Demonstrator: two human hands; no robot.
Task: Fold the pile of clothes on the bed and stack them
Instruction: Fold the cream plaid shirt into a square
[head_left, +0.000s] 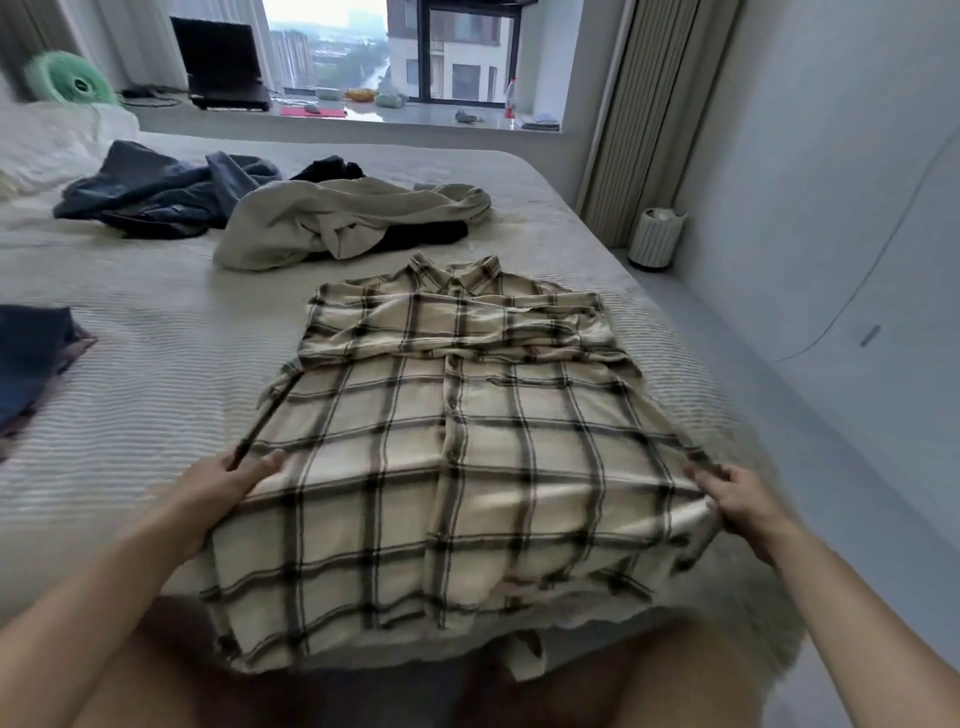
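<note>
Plaid shirt (467, 441) on bed (156, 364), left hand (234, 480) and right hand (737, 499) fingers pinching its side edges

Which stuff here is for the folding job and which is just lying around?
For folding: plaid shirt, held by left hand and right hand; cream garment; blue clothes.
Just lying around: laptop, bottle, green plush.

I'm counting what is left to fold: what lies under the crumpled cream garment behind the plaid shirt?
A black garment shows beneath the cream garment, poking out at its near right and far edge. Whether that is one piece or two is covered.
</note>
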